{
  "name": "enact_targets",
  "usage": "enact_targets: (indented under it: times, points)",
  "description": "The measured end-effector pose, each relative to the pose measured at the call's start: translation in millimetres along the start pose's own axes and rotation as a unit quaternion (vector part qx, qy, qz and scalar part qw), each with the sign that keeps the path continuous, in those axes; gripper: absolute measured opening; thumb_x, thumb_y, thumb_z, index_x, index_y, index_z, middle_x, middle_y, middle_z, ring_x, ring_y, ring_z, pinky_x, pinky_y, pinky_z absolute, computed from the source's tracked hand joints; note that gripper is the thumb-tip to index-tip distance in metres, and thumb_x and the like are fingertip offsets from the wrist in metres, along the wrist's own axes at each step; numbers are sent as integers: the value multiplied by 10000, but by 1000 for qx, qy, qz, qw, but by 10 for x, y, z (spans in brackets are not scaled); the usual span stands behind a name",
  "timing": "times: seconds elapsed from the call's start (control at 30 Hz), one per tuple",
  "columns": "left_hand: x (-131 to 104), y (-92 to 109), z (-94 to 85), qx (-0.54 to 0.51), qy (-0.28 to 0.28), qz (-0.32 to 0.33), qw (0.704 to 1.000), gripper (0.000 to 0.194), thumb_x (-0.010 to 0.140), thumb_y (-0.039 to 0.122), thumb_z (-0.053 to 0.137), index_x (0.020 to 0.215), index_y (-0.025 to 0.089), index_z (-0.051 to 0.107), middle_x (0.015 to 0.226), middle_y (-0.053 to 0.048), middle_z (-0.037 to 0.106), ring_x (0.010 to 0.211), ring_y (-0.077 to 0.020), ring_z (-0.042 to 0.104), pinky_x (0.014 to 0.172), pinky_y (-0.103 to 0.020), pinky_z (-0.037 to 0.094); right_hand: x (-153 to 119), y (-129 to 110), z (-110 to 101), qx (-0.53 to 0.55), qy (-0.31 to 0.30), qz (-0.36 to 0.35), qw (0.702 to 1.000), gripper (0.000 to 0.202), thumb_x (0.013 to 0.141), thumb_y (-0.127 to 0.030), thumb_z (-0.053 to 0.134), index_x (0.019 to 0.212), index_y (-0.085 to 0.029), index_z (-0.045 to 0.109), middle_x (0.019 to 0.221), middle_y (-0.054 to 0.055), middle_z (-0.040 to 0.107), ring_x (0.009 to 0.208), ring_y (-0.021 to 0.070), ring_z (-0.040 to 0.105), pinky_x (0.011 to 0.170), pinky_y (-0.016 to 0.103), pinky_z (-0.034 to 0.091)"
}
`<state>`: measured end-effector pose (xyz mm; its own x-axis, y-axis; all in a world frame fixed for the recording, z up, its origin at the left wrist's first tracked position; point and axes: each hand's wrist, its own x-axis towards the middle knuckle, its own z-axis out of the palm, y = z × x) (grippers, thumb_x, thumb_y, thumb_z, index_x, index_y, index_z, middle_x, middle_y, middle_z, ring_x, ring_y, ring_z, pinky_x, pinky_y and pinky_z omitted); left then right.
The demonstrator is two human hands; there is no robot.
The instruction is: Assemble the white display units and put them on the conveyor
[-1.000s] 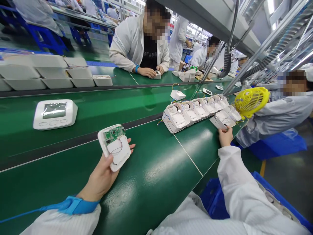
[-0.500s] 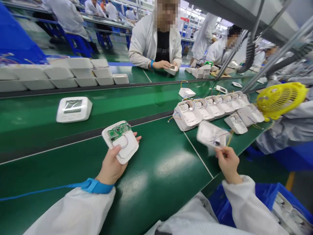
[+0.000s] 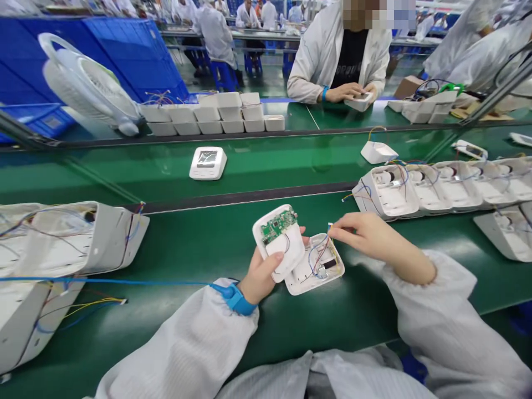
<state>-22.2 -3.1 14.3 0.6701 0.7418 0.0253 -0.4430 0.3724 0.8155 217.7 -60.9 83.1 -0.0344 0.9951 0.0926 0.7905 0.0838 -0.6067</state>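
My left hand grips a white plastic cover, thumb on its inner face. A green circuit board runs along the cover's upper edge. Just right of it, partly behind the cover, an open white housing lies on the bench with wires, a black part and a small metal part inside. My right hand pinches the wires at a small white connector, above the housing's upper right corner. A blue wrist strap with a cord circles my left wrist.
White housings with wires stand at left and in a row at right. Across the dark strip sits a finished-looking device with a screen. Stacked white cases, a white fan and a co-worker are beyond.
My right hand has brought the white housing from the right to beside the cover, let it down, and now pinches its wire connector. The view has turned left. My left hand still holds the cover.
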Motion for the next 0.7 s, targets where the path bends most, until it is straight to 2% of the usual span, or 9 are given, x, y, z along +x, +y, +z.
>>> enact_targets:
  times: [0.07, 0.17, 0.27, 0.33, 0.37, 0.43, 0.5, 0.6, 0.7]
  points:
    - [-22, -62, -18, 12, -3, -11, 1000, 613, 779, 432, 698, 1304, 139, 581, 1296, -179, 652, 1225, -403, 593, 1068, -579, 440, 187, -83, 36, 35, -18, -5, 999, 321, 892, -472, 612, 715, -234, 736, 687, 17, 693, 613, 156, 591, 552, 283, 401]
    - [-21, -141, -85, 33, 30, -11, 999, 584, 767, 437, 725, 1272, 172, 600, 1299, -140, 656, 1257, -388, 569, 1078, -566, 435, 291, -218, 215, 168, -19, 6, 986, 285, 906, -444, 595, 813, -217, 740, 781, 19, 718, 709, 167, 635, 622, 284, 462]
    - [-14, -180, -149, 42, 57, -14, 997, 603, 739, 423, 764, 1263, 172, 602, 1273, -122, 672, 1243, -378, 578, 1094, -560, 418, 245, -334, 401, 351, -49, 25, 935, 290, 913, -455, 582, 831, -203, 700, 820, 23, 715, 765, 164, 653, 686, 288, 507]
    - [-20, -184, -169, 33, 67, -23, 997, 604, 725, 415, 776, 1249, 169, 605, 1233, -120, 689, 1207, -381, 602, 1070, -564, 437, 199, -378, 487, 433, -72, 41, 898, 299, 909, -474, 582, 841, -203, 687, 733, 3, 672, 678, 140, 624, 635, 274, 502]
    - [-25, -182, -173, 27, 72, -25, 997, 599, 720, 412, 777, 1241, 171, 607, 1216, -118, 696, 1194, -383, 610, 1059, -565, 447, 182, -387, 521, 447, -81, 49, 889, 300, 908, -479, 582, 870, -204, 695, 676, -12, 637, 619, 129, 594, 588, 264, 484]
    - [-37, -175, -168, 21, 83, -23, 996, 591, 712, 405, 775, 1231, 178, 610, 1204, -112, 700, 1195, -387, 608, 1054, -564, 453, 163, -378, 582, 426, -66, 60, 901, 281, 897, -464, 602, 962, -214, 714, 608, -33, 588, 543, 119, 545, 516, 252, 441]
    - [-48, -166, -154, 18, 88, -21, 996, 586, 704, 403, 769, 1225, 180, 618, 1205, -110, 701, 1224, -393, 588, 1072, -560, 443, 159, -337, 641, 346, 13, 58, 936, 241, 872, -407, 654, 1032, -236, 711, 650, -28, 630, 568, 130, 572, 536, 262, 457]
    - [-57, -151, -127, 9, 81, -22, 996, 563, 703, 414, 754, 1197, 167, 644, 1189, -116, 709, 1263, -406, 556, 1088, -562, 430, 163, -250, 711, 175, 142, 17, 974, 106, 864, -317, 686, 945, -252, 705, 797, 1, 715, 695, 153, 649, 669, 286, 503]
    - [-58, -136, -111, 7, 55, -26, 998, 522, 730, 419, 725, 1171, 147, 666, 1208, -130, 702, 1290, -408, 533, 1101, -564, 418, 162, -186, 724, 19, 153, -30, 988, 75, 906, -266, 646, 854, -234, 689, 816, 9, 731, 748, 162, 665, 701, 283, 476]
